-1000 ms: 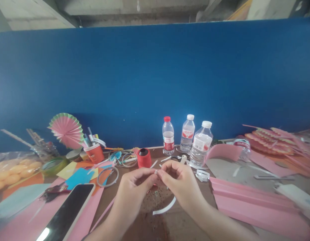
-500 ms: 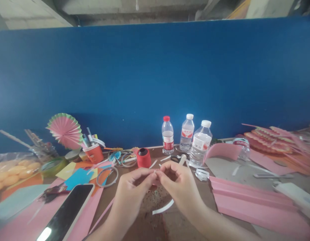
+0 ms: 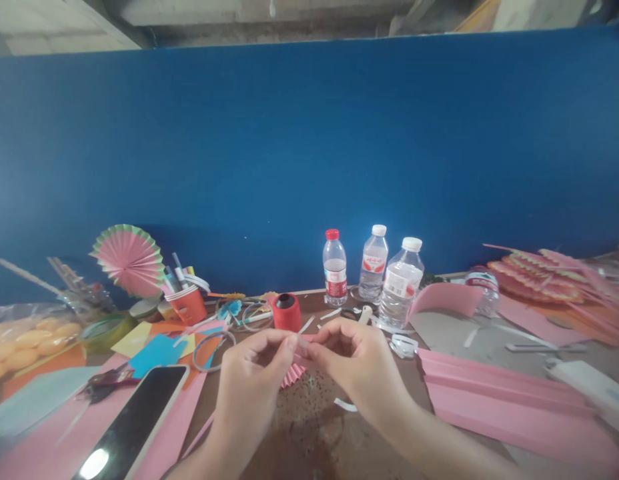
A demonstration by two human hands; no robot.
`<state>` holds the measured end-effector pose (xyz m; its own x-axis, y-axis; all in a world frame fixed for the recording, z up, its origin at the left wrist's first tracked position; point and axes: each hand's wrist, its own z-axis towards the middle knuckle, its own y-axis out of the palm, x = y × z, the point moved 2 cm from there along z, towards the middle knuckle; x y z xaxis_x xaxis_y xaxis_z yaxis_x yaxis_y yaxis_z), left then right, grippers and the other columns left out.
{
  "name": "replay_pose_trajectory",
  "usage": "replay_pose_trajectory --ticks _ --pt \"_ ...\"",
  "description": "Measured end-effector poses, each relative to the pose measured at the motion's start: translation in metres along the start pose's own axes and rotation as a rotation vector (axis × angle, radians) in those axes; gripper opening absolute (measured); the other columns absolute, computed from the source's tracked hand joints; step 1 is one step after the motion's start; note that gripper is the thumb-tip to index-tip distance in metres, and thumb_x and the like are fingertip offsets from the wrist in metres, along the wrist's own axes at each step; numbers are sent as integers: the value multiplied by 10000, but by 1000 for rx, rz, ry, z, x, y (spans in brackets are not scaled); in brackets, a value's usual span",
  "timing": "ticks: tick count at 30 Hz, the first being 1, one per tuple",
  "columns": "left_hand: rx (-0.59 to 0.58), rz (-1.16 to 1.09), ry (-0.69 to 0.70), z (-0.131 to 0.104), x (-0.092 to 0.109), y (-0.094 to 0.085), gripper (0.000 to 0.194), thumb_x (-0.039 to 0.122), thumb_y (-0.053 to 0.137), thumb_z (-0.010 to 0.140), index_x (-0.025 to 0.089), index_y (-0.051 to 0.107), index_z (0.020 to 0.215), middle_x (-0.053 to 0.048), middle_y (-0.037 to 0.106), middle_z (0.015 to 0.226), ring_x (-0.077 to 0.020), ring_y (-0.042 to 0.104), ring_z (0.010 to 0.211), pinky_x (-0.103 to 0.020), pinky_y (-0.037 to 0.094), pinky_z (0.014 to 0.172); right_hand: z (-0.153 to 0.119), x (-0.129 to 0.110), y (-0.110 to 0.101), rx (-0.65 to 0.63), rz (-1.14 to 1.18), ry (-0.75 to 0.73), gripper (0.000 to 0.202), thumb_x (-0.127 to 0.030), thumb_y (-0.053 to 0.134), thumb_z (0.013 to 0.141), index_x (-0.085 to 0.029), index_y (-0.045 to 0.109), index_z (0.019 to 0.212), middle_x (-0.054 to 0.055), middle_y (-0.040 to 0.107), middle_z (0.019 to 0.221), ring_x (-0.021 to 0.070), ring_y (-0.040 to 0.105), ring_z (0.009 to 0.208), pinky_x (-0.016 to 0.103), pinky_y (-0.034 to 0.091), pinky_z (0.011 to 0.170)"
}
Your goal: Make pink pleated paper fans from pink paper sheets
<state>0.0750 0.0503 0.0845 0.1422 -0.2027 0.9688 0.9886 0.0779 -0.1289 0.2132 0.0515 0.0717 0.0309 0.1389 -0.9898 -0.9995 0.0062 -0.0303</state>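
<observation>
My left hand (image 3: 254,377) and my right hand (image 3: 362,370) meet over the middle of the brown table, thumbs and index fingertips pinched close together. Between them shows a bit of pink folded paper, mostly covered by the fingers. The pleated edge of pink paper (image 3: 293,377) fans out just below my left fingertips; whether it is one piece with the pinched part I cannot tell. Close by my right wrist a white paper strip (image 3: 345,405) lies on the table. Behind the hands stands a red spool (image 3: 287,313) with a black core.
Three water bottles (image 3: 334,270) stand along the blue wall panel (image 3: 289,147). A phone (image 3: 134,420) rests on pink paper at left, near an orange cup (image 3: 187,305) of pens and a pleated fan (image 3: 128,260). Creased pink paper (image 3: 504,397) lies at right.
My left hand has shifted slightly left, and the fingertips have parted a little. The pink pleated edge has come into view below them. Less of the white strip shows now.
</observation>
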Motion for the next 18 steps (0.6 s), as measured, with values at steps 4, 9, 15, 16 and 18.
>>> replay_pose_trajectory --ticks 4,9,15,16,18 --pt "18 43 17 0 -3 -1 104 240 602 716 181 667 660 -6 718 669 -175 667 609 -270 547 601 -1 3 0 1 -10 -13 169 -328 694 688 -181 616 658 -13 571 549 110 511 516 222 406 472" --pt "17 68 14 -1 0 0 117 233 591 706 182 654 623 -1 706 616 -169 662 571 -256 538 579 -2 1 -1 0 -16 -32 158 -323 686 683 -187 617 638 4 591 565 138 556 550 252 460 502" --pt "2 42 3 -1 -1 1 117 253 602 697 183 639 611 1 695 587 -164 651 541 -263 537 562 0 4 -1 -17 -3 -17 114 -269 656 692 -187 600 636 -14 573 552 119 529 528 247 465 509" --pt "1 39 1 -1 -2 1 118 256 603 699 183 636 611 3 693 584 -163 649 539 -261 535 559 0 5 -1 -15 -7 -13 109 -260 652 691 -186 598 633 -16 572 551 117 524 524 246 464 508" --pt "-6 44 -2 -2 -3 1 124 262 602 707 185 638 617 6 689 578 -162 645 539 -259 532 559 1 6 -1 -15 -19 -10 100 -244 645 690 -183 596 629 -14 573 552 117 523 523 244 459 506"
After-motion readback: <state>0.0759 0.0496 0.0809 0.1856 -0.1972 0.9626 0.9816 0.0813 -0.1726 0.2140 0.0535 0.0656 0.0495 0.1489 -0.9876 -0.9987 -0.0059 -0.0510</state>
